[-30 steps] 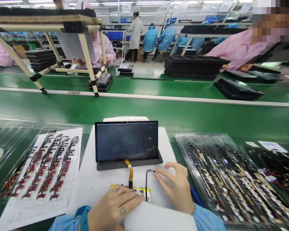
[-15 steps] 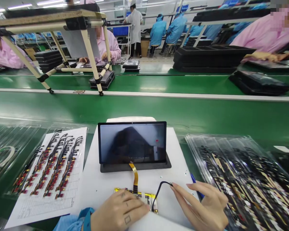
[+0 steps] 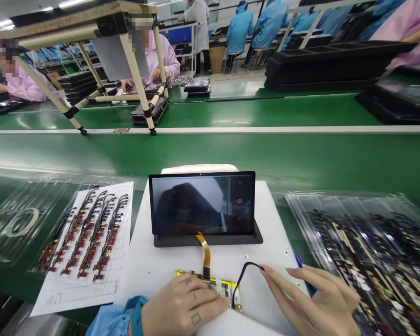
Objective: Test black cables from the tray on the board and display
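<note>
My right hand (image 3: pixel 311 296) pinches the free end of a thin black cable (image 3: pixel 244 273) between thumb and fingertip, its other fingers fanned out. The cable curves down to a circuit board (image 3: pixel 227 288) edged with yellow tape. Over that board lies my left hand (image 3: pixel 185 303), fingers together and holding it down, hiding much of it. An orange flat ribbon cable (image 3: pixel 205 252) runs from the board to a tablet-like screen (image 3: pixel 203 205), which is lit and leans upright on a black stand (image 3: pixel 210 240).
All this sits on a white work pad (image 3: pixel 266 224). Left, a printed sheet (image 3: pixel 121 261) carries rows of red-and-black cable parts (image 3: pixel 91 242). Right stands a clear tray (image 3: pixel 301 198) of dark cables, a blue pen (image 3: pixel 298 260) beside it. Beyond the green bench (image 3: pixel 301 154), co-workers sit.
The view has shifted, so the bench items sit slightly further right and the background higher. Both hands keep their hold, and the black cable stays pinched in the right one.
</note>
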A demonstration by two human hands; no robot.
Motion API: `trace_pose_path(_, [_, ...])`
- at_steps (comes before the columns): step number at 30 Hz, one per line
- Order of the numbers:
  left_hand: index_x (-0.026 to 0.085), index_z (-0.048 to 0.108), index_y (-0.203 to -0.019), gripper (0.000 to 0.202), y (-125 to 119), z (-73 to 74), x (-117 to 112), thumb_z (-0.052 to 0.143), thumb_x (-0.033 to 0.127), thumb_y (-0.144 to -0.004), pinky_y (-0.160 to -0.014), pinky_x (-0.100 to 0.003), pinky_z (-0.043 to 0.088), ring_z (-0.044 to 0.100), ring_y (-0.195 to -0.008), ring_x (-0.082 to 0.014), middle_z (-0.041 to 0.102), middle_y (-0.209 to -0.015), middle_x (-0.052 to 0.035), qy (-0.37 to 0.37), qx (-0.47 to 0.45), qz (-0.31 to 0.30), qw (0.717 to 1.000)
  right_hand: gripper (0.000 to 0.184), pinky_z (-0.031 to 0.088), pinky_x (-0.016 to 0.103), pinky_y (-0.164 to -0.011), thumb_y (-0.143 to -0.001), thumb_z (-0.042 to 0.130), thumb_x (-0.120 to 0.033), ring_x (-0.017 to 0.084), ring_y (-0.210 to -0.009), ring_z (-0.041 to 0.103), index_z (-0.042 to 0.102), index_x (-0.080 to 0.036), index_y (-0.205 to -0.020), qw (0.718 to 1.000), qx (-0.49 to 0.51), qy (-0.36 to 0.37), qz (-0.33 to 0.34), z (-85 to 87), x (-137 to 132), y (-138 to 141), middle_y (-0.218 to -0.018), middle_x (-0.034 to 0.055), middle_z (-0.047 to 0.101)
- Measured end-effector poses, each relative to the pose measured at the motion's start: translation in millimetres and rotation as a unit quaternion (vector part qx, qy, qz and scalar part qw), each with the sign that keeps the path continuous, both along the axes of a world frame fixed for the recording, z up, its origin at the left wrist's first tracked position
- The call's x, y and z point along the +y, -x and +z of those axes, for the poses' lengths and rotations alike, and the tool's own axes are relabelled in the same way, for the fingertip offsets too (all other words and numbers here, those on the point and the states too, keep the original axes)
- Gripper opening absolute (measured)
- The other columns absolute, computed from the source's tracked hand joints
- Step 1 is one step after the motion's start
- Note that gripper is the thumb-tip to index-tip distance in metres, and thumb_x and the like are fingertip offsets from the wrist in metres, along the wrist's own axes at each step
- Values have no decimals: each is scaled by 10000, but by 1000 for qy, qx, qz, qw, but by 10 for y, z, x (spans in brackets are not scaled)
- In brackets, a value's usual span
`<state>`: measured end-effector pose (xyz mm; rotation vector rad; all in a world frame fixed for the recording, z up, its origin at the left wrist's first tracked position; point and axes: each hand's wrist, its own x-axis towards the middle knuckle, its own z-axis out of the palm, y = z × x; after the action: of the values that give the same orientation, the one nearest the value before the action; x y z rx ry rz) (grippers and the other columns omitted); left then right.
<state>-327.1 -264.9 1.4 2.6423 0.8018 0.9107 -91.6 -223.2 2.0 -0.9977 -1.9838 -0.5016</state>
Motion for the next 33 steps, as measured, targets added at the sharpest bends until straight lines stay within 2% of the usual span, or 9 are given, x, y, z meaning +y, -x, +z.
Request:
trace_pose_path(4, [84,498,-1171,364,22,-47,-25,229,247,-988,-717,-298,444,606,-831,-171,689,-968,-80,24,22,-12,999,592,374,353,-582,-754,636,-72,177,-674,480,503,-369,-1248,1000,24,2,-6,-53,-29,-11,-749,11,492])
trace_pose_path(7, [99,449,-1239,348,44,-64,-32,325,273,-965,-753,-306,438,596,-892,-186,675,-1012,-98,63,38,-33,997,322,383,344,-596,-736,667,-80,167,-700,485,640,-282,-985,1000,16,11,-13,-37,-40,-13,-759,11,492])
trace_pose_path(9, [114,432,-1257,375,53,-65,-25,407,299,-932,-782,-311,434,588,-923,-197,667,-1035,-102,90,44,-48,994,213,389,331,-604,-704,691,-69,159,-716,477,621,-218,-838,1000,-3,13,-8,2,-34,-6,-768,17,486])
trace_pose_path(16, [198,447,-1259,567,78,-143,-20,608,468,-787,-845,-370,438,569,-1008,-267,592,-1165,-137,122,43,-38,991,244,381,326,-620,-657,704,-41,166,-735,455,585,-177,-820,999,-33,0,11,59,8,28,-784,35,473])
trace_pose_path(19, [230,427,-1294,640,131,-38,-40,629,519,-760,-912,-406,424,530,-1103,-296,533,-1226,-164,151,13,-19,988,243,380,329,-631,-652,709,-41,170,-742,462,590,-175,-816,1000,-23,-6,6,23,-2,24,-779,36,478])
trace_pose_path(22, [218,398,-1327,647,195,234,-6,622,479,-778,-988,-443,381,453,-1207,-320,478,-1283,-176,198,-50,88,975,225,389,329,-645,-663,709,-55,171,-757,476,599,-180,-815,1000,-9,-7,-1,-2,-20,9,-778,33,485])
trace_pose_path(26, [197,309,-1379,598,264,461,254,528,324,-837,-1052,-450,318,399,-1260,-293,426,-1341,-148,179,-209,312,909,181,408,317,-640,-704,700,-93,152,-740,494,615,-205,-818,1000,-5,-5,-5,-21,-27,-19,-772,16,495])
trace_pose_path(30, [162,330,-1349,565,309,205,635,497,263,-819,-1060,-465,305,404,-1250,-285,407,-1341,-162,115,-301,474,819,128,427,308,-644,-723,696,-124,144,-735,514,641,-216,-793,1000,6,-5,-10,-55,-23,-33,-762,9,512])
trace_pose_path(33, [149,311,-1353,578,304,-52,794,481,252,-810,-1059,-465,310,426,-1228,-277,412,-1314,-176,96,-300,513,798,106,429,298,-641,-711,708,-137,145,-739,520,657,-212,-766,1000,16,-4,-9,-66,-27,-30,-749,9,520])
